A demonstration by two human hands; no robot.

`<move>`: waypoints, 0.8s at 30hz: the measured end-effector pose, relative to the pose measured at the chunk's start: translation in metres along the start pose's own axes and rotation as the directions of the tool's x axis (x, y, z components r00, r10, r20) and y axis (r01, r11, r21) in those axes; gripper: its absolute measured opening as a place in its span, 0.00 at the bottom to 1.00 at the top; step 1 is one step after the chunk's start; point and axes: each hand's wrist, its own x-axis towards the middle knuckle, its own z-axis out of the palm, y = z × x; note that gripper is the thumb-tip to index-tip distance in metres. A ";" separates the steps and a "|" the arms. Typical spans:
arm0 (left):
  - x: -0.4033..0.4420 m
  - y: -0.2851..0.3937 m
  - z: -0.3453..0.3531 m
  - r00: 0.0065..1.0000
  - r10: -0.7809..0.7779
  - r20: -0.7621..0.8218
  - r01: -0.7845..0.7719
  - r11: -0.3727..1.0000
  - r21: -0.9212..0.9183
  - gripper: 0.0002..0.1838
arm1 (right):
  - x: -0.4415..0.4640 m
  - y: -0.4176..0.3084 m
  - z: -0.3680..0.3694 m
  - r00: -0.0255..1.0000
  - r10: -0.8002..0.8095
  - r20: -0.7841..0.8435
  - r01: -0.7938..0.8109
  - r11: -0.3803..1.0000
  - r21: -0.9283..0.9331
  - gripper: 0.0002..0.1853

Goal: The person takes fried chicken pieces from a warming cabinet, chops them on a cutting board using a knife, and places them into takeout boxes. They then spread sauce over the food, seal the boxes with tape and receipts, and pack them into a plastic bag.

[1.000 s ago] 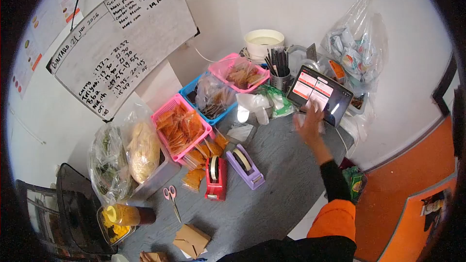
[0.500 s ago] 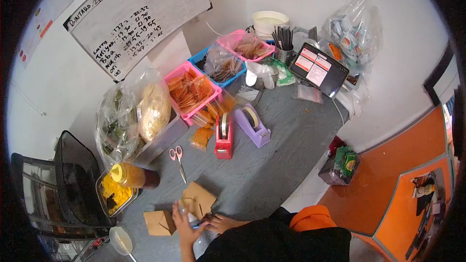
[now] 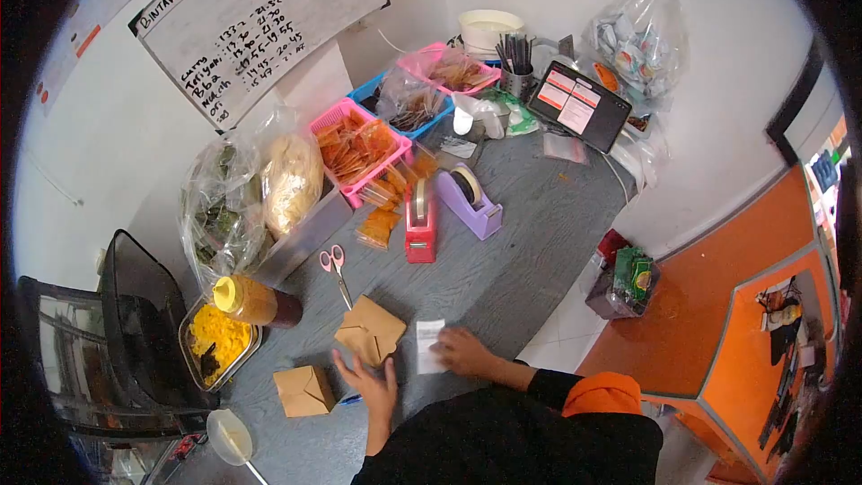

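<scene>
- The left hand had its fingers spread, and their tips were at the near edge of the folded brown box, at its twelve o'clock; I cannot tell if all of them touched it.
- The right hand, between two and three o'clock from the left one, had its fingers close together over the right edge of the white paper slip. If it pinched or only pressed the slip, I cannot tell.
- The slip lay flat on the table, at about three o'clock from the folded brown box.
- The second brown box stood at nine o'clock from the left hand, and the blue pen lay between them.
- From the folded brown box, the scissors were at eleven o'clock, and the red tape dispenser was at one, just beside the purple tape dispenser.
- The sauce bottle lay between nine and ten o'clock, by the tray of yellow food.
- Farther away, the pink basket was at twelve o'clock, and the lit tablet was between one and two.
</scene>
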 end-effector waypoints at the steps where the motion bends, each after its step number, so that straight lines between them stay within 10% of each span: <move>1: -0.009 0.001 0.001 1.000 0.002 0.003 -0.002 1.000 -0.007 0.31 | -0.002 0.005 -0.008 1.000 0.005 0.000 -0.005 1.000 -0.005 0.18; 3: -0.025 0.005 0.003 0.843 0.346 0.411 -0.302 0.938 -0.171 0.30 | -0.002 0.013 -0.027 0.963 0.208 -0.171 -0.196 0.977 0.086 0.13; 7: -0.045 0.015 0.021 0.676 0.381 0.631 -0.427 0.900 -0.086 0.27 | -0.005 0.028 -0.040 0.916 0.361 -0.178 -0.351 0.932 0.087 0.11; 13: -0.027 0.001 0.019 0.735 0.284 0.616 -0.293 0.952 -0.089 0.19 | -0.028 0.063 -0.073 0.869 0.430 -0.243 -0.477 0.858 -0.188 0.13; 19: 0.033 0.079 0.084 0.858 0.196 0.476 -0.006 0.929 -0.371 0.16 | -0.065 0.108 -0.121 0.550 0.700 -0.455 -0.834 0.488 -0.257 0.19; 21: 0.063 0.105 0.143 0.925 0.096 0.369 0.101 0.871 -0.480 0.19 | -0.073 0.126 -0.136 0.158 0.743 -0.650 -0.944 0.307 0.120 0.29; 24: 0.111 0.145 0.195 0.863 -0.126 0.489 0.410 0.739 -0.535 0.22 | -0.120 0.178 -0.124 0.130 0.735 -0.665 -0.712 0.536 0.454 0.35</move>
